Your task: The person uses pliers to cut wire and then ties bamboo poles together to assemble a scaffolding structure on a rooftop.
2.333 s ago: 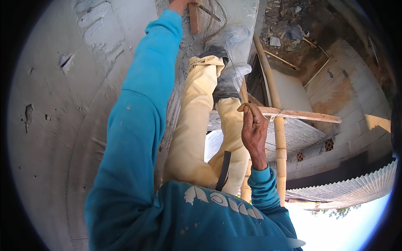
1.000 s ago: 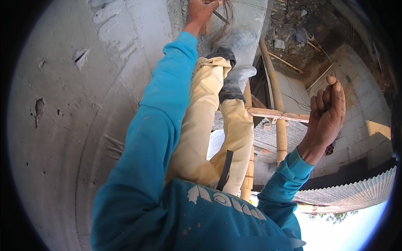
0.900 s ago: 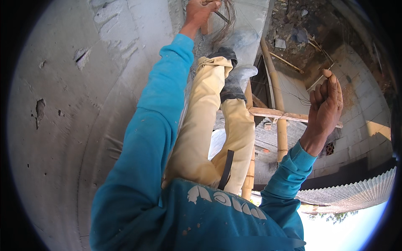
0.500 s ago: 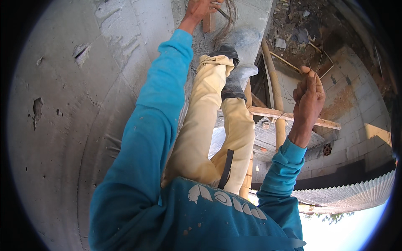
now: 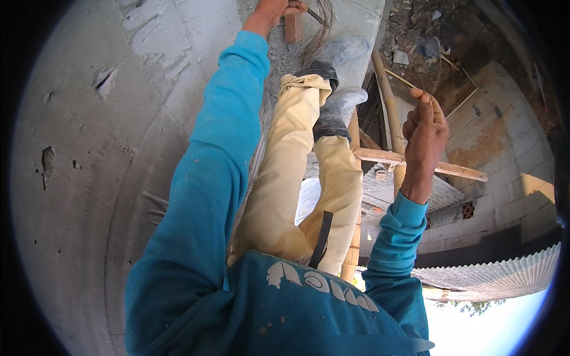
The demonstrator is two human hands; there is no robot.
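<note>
At the top edge my left hand (image 5: 276,10) is closed around a thin dark rod (image 5: 315,16), probably a tool handle; its far part is hard to make out. A loose bundle of thin brown wire (image 5: 321,35) hangs beside the rod from the same hand. On the right, my right hand (image 5: 426,127) is raised with thumb and forefinger pinched together. Faint thin strands show near those fingertips, and they look like a single wire. A reddish-brown block (image 5: 293,28) lies just below my left hand.
Both boots (image 5: 341,110) rest by a grey concrete ledge (image 5: 362,29). A rough concrete surface (image 5: 89,196) fills the left. On the right are a bamboo pole (image 5: 389,107), a wooden crossbar (image 5: 439,166), a block wall (image 5: 499,136), rubble (image 5: 415,41) and corrugated roofing (image 5: 493,267).
My right hand has shifted slightly left and up, still pinched. My left hand has moved a little up and left, keeping the rod and wire bundle.
</note>
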